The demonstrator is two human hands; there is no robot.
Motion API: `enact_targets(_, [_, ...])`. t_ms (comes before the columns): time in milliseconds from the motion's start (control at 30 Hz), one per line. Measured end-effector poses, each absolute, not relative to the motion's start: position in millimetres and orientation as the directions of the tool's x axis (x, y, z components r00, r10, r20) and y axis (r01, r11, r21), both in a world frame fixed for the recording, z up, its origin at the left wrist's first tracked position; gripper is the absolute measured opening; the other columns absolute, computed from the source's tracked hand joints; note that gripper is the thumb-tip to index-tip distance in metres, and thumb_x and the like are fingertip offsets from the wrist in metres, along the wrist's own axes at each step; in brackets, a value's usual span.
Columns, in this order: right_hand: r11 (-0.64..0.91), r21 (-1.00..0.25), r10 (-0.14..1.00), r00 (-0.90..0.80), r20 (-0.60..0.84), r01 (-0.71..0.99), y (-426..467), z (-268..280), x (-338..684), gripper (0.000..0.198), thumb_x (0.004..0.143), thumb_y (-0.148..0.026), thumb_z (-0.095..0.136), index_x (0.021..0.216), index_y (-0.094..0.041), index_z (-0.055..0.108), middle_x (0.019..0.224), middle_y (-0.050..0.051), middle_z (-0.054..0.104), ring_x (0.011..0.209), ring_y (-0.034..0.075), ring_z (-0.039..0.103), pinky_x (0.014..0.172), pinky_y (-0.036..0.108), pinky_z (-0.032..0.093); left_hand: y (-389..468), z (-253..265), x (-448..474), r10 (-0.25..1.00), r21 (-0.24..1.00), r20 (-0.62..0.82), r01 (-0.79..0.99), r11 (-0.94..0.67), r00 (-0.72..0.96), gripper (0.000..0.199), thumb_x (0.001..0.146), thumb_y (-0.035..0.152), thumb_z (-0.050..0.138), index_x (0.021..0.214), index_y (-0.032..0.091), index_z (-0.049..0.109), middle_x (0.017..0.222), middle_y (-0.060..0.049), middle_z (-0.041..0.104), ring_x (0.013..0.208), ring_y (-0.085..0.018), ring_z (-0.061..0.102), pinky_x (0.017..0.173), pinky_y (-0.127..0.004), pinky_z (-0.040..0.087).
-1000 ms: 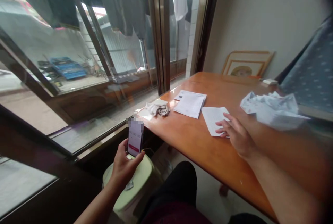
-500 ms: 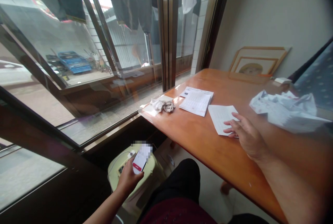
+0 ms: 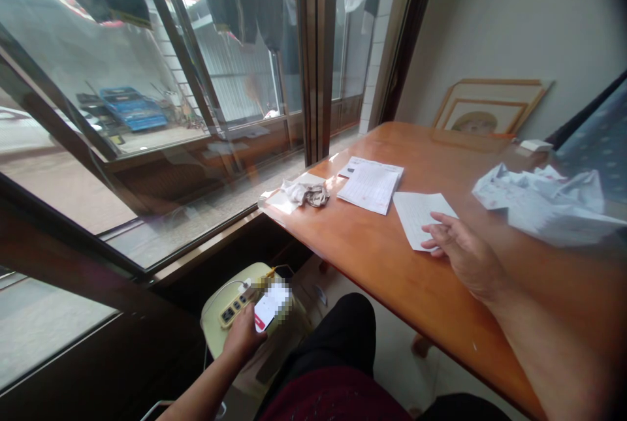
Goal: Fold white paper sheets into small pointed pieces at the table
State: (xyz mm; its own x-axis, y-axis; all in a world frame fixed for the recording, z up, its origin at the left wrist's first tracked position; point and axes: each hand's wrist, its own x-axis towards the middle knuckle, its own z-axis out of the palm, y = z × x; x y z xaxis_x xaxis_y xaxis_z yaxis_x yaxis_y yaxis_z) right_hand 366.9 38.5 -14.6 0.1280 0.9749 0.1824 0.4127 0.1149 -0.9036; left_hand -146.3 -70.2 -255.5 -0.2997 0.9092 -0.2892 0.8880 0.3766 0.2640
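Note:
My left hand (image 3: 245,333) is closed around a smartphone (image 3: 267,309) with a lit white screen and a red band at its lower end. It holds the phone over a pale yellow stool (image 3: 215,336), beside a power strip (image 3: 234,312) that lies on the seat. Above the wooden table (image 3: 343,238), my right hand (image 3: 463,254) hovers over the near right corner of a white paper sheet (image 3: 416,212). Its fingers are apart and slightly bent, with nothing in them. Whether the fingertips touch the sheet I cannot tell.
Stacked papers (image 3: 372,186) lie left of the sheet, with a crumpled cloth (image 3: 306,192) near the table's left edge. Crumpled white plastic (image 3: 543,199) sits at right. A framed picture (image 3: 490,111) leans against the wall. Window frames (image 3: 313,68) border the left side.
The phone has shifted slightly right and down and turned a little, so more of the power strip shows. My right hand stays almost in place. The view has tilted slightly.

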Motion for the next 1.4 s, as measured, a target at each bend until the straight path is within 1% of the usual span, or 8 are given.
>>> enact_targets(200, [0.102,-0.895,0.976,0.129,0.174,0.435,38,-14,367,0.061,0.091,-0.065,0.056,0.136,-0.024,0.056,0.106,0.009,0.073,0.084,0.024,0.072,0.073,0.034,0.058,-73,-260,-153,0.913,0.198,-0.286,0.915,0.353,-0.290,0.088,0.068,0.023,0.073,0.147,0.009,0.038,0.152,-0.021,0.045,0.140,-0.033,0.042,0.111,-0.038,0.035])
enact_targets(467, [0.079,-0.869,0.974,0.147,0.172,0.489,37,-14,368,0.057,0.091,-0.066,0.054,0.130,-0.025,0.061,0.100,0.008,0.075,0.078,0.023,0.072,0.078,0.037,0.057,-73,-259,-154,0.898,0.154,-0.296,0.912,0.380,-0.325,0.086,0.068,0.028,0.074,0.146,0.012,0.042,0.150,-0.021,0.048,0.139,-0.039,0.042,0.105,-0.046,0.039])
enact_targets(667, [0.068,-0.866,0.976,0.147,0.161,0.496,36,-13,367,0.059,0.090,-0.067,0.054,0.130,-0.025,0.061,0.097,0.008,0.076,0.076,0.023,0.072,0.079,0.039,0.057,-71,-259,-150,0.900,0.171,-0.292,0.908,0.383,-0.324,0.078,0.069,0.031,0.074,0.139,0.011,0.047,0.142,-0.021,0.056,0.129,-0.036,0.052,0.100,-0.040,0.043])
enact_targets(833, [0.058,-0.868,0.981,0.131,0.140,0.494,36,-13,367,0.060,0.090,-0.068,0.053,0.130,-0.025,0.061,0.098,0.009,0.076,0.078,0.024,0.073,0.079,0.040,0.057,-65,-263,-144,0.907,0.185,-0.280,0.909,0.374,-0.316,0.078,0.070,0.033,0.072,0.140,0.009,0.045,0.143,-0.022,0.054,0.129,-0.033,0.053,0.100,-0.036,0.042])
enact_targets(1033, [0.069,-0.859,0.981,0.123,0.150,0.507,36,-13,368,0.060,0.090,-0.069,0.053,0.128,-0.024,0.063,0.097,0.009,0.076,0.077,0.025,0.072,0.077,0.041,0.058,-61,-264,-138,0.896,0.169,-0.292,0.904,0.393,-0.335,0.078,0.069,0.035,0.072,0.139,0.012,0.046,0.141,-0.021,0.055,0.127,-0.035,0.054,0.096,-0.040,0.045])
enact_targets(1133, [0.084,-0.850,0.979,0.118,0.169,0.520,37,-13,367,0.059,0.089,-0.068,0.054,0.127,-0.023,0.063,0.094,0.009,0.076,0.073,0.025,0.072,0.075,0.041,0.058,-62,-264,-139,0.893,0.160,-0.295,0.904,0.397,-0.340,0.076,0.071,0.036,0.071,0.138,0.011,0.046,0.140,-0.022,0.055,0.126,-0.037,0.054,0.095,-0.041,0.045])
enact_targets(1400, [0.081,-0.854,0.978,0.125,0.168,0.514,35,-11,366,0.058,0.089,-0.068,0.055,0.127,-0.024,0.064,0.095,0.009,0.076,0.074,0.025,0.072,0.075,0.041,0.059,-63,-265,-140,0.899,0.150,-0.287,0.912,0.382,-0.330,0.075,0.070,0.034,0.071,0.138,0.012,0.046,0.145,-0.021,0.049,0.126,-0.035,0.052,0.096,-0.040,0.044])
